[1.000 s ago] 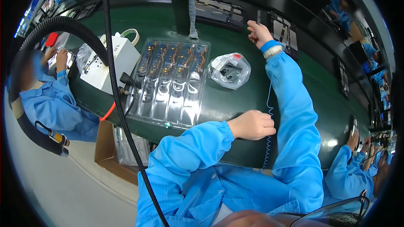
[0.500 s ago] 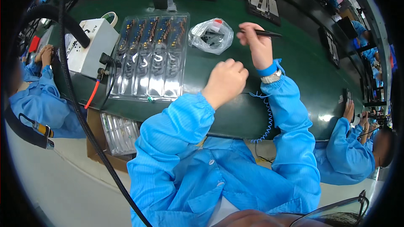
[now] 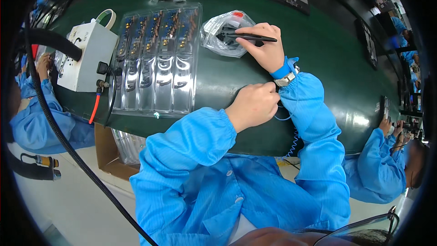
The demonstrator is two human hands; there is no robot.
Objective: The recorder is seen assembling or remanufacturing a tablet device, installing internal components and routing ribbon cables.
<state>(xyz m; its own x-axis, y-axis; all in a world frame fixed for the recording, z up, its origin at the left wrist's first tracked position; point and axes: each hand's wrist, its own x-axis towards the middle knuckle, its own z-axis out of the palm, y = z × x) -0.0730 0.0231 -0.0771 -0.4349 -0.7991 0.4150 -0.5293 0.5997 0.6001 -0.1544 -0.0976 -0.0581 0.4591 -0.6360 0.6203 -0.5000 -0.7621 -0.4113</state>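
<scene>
Compared with half a second ago, the right hand (image 3: 267, 48) has brought its slender black tool (image 3: 255, 37) over the crumpled clear bag (image 3: 232, 51) of small dark parts (image 3: 225, 40), upper centre; thumb and fingers pinch the tool, while the left hand (image 3: 255, 105) curls mid-frame beside the wristwatch (image 3: 286, 79), its grip impossible to tell

Glossy, crinkled clear plastic bag (image 3: 227, 50)

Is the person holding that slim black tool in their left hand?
No, the slim black tool is in the right hand, with its far end over the clear plastic bag.
</scene>
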